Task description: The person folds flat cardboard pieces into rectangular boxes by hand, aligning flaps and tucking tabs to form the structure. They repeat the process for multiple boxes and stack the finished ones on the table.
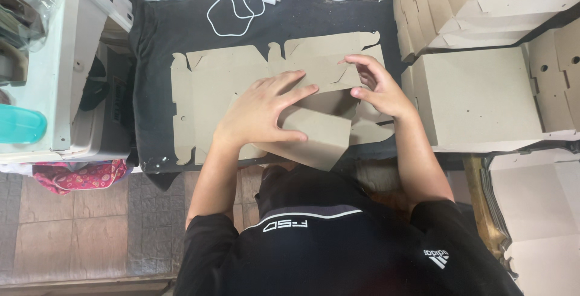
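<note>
Black short-sleeved shirt, white markings, bare forearms.

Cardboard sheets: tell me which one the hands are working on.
The flat cut-out sheet on the black table, under the left hand and right hand. The other sheets sit stacked, untouched, to the right.
</note>
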